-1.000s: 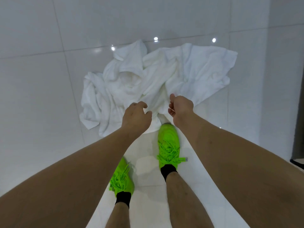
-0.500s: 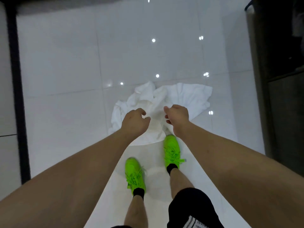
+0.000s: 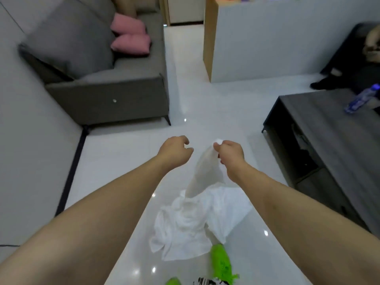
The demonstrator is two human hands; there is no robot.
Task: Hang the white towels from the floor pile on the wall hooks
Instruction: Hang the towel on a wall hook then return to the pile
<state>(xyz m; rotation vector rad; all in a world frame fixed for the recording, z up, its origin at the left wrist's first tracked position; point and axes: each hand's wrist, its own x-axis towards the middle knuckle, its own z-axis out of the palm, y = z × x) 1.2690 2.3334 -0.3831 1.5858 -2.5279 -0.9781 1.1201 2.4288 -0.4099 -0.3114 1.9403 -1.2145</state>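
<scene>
A pile of white towels (image 3: 191,223) lies crumpled on the glossy white floor by my green shoes. My right hand (image 3: 230,154) pinches a corner of one white towel (image 3: 206,173), which stretches up from the pile in a taut strip. Just to its left, my left hand (image 3: 174,151) hovers with curled fingers and holds nothing. No wall hooks are in view.
A grey sofa (image 3: 107,79) with pink cushions (image 3: 131,38) stands at the far left against the wall. A dark low table (image 3: 329,145) with a water bottle (image 3: 362,99) is on the right. A white partition (image 3: 267,42) stands ahead. Open floor runs between them.
I have stood up from the pile and the view has lifted to the room. My right hand has drawn one towel's corner up off the floor; my left hand stays empty.
</scene>
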